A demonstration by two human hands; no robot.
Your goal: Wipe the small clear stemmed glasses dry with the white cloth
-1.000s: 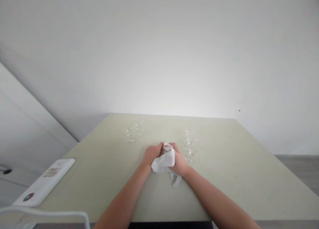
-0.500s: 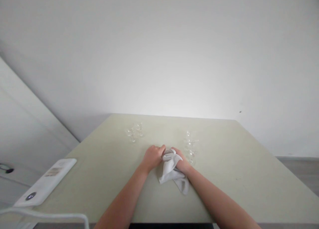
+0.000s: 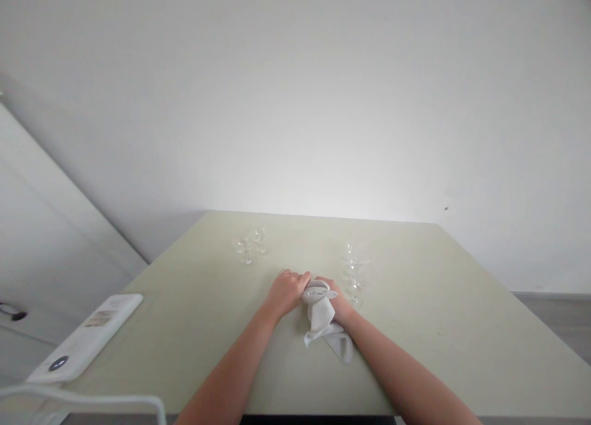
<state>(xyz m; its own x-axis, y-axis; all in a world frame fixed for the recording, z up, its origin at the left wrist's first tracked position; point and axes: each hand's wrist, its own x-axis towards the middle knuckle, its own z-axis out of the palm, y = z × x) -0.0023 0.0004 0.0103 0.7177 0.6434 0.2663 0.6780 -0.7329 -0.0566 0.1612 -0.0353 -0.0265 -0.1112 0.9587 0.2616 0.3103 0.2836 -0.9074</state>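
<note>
White oblong case [image 3: 85,339] lies along the left edge of the pale green table [image 3: 184,339]. Clear stemmed glasses [image 3: 247,247] stand toward the far left corner. Left hand [image 3: 287,291]: fingers curled, clamped on the left side of a clear round-rimmed glass [image 3: 314,294]. Glass sits between both hands, mid-table; soft white cloth [image 3: 322,315] wraps it and hangs toward the near edge. Right hand [image 3: 339,303]: closed on cloth at the glass's right side. More clear stemmed glassware [image 3: 354,268] stands just beyond.
</note>
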